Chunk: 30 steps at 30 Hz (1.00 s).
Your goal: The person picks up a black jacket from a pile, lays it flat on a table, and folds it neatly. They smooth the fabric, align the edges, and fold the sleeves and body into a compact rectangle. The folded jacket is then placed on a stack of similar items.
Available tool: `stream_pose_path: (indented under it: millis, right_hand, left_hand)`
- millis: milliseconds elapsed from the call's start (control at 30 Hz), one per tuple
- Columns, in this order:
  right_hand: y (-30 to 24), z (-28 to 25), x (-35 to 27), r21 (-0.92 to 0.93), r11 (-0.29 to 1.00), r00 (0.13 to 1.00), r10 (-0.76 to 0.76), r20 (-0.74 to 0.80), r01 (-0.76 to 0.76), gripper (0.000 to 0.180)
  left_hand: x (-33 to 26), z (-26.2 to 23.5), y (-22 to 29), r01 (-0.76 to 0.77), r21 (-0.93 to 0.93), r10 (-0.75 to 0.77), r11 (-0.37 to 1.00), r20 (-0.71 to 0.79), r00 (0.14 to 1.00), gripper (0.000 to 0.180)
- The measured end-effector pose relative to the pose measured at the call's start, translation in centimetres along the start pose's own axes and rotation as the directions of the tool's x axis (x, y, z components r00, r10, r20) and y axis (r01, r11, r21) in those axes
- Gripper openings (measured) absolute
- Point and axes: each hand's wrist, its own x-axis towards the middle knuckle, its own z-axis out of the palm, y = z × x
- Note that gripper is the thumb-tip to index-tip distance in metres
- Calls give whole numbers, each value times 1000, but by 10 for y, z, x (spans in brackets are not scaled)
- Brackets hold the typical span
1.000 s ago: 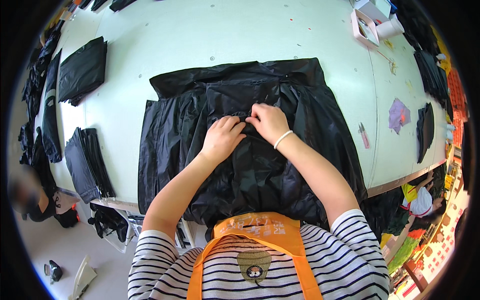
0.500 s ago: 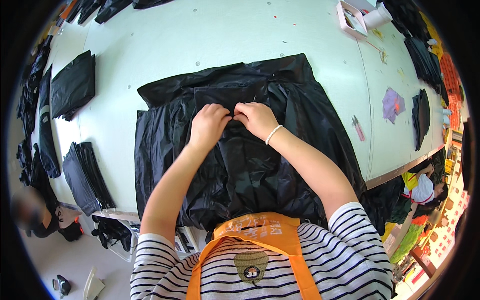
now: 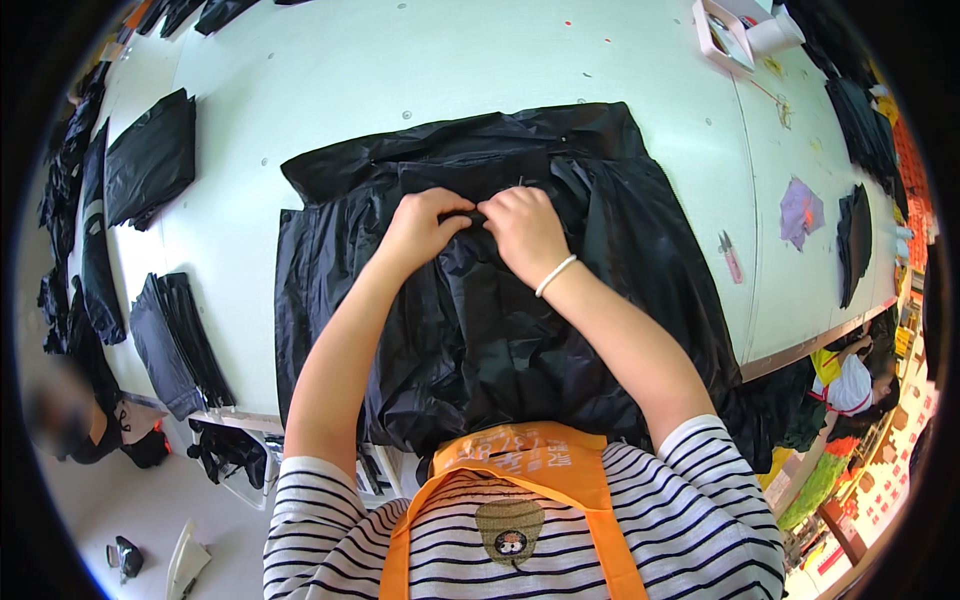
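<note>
A black, shiny garment [image 3: 520,330] lies spread over the table's near edge, with its flat top band stretched out on the far side. Near the middle of that band, my left hand [image 3: 425,230] is closed with thumb and fingertips on the dark cloth. Right beside it, my right hand [image 3: 525,232] pinches the same cloth, a white beaded bracelet at its wrist. The fingertips of both hands nearly meet, and the bit of cloth between them is mostly hidden.
Folded black pieces [image 3: 152,160] and a black stack [image 3: 180,340] lie on the left. At right are small thread snips [image 3: 731,258], a purple scrap [image 3: 801,213] and another black stack [image 3: 854,245]. A pink tray [image 3: 722,38] stands far right. Other people are at both sides.
Both hands have shifted slightly farther up the garment, still close together. The right hand has turned, its back showing more. The whole view has moved a little.
</note>
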Motion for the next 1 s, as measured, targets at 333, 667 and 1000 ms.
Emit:
stream_pose_path:
  millis: [333,667,1000]
  right_hand:
    - [-6,-10,26,-171,984,993,73,98,-56,21]
    - [15,3,41,-110,993,994,47,102,-36,16]
    - [14,4,58,-241,969,992,-72,-106,45,16]
  left_hand:
    - [-6,14,7,-185,472,284,862,-147,947,38]
    - [17,-6,13,-144,410,241,900,-195,951,27]
    - [61,-38,-13,100,167,-99,981,-13,995,22]
